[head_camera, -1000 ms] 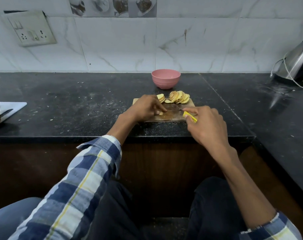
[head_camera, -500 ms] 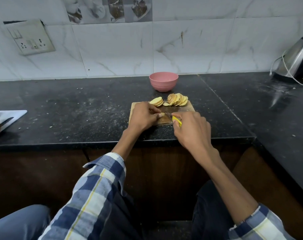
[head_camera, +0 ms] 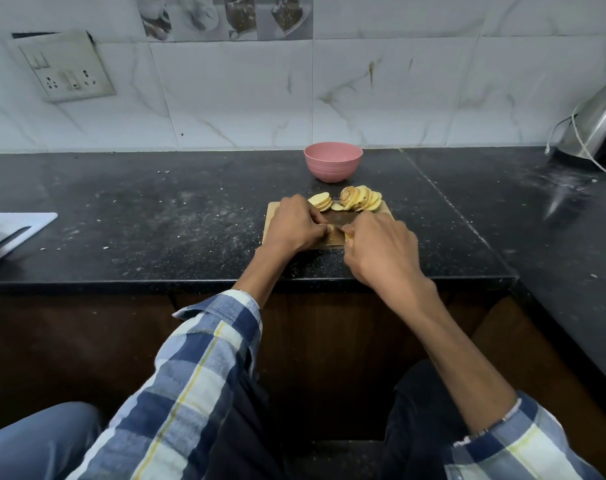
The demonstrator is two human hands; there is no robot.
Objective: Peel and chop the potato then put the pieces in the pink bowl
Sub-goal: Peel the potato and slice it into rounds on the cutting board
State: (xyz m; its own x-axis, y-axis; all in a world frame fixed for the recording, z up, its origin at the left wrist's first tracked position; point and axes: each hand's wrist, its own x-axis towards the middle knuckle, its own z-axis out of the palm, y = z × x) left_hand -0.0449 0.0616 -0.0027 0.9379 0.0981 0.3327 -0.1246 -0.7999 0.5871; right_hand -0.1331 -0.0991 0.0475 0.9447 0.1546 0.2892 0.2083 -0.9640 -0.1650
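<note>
On the board, at centre of view: left hand curled over a small potato end, pinching it down; right hand clenched round a yellow-handled knife, blade mostly hidden between the two hands. Cutting the last piece, by the look of it.

To do well: keep left fingertips tucked back from the edge, press the stub flat so as not to roll, slice straight down in thin even cuts, stop short of the fingers.

Count: one board, one knife, one bowl, two fans of slices at 12 o'clock from the hands, plus one loose slice between them; exact slice number too small to tell. Bowl just beyond the board, at 12 o'clock, apparently nothing inside, though interior not fully shown. At 9 o'clock, well apart, one white board; at 2 o'clock, one kettle.
</note>
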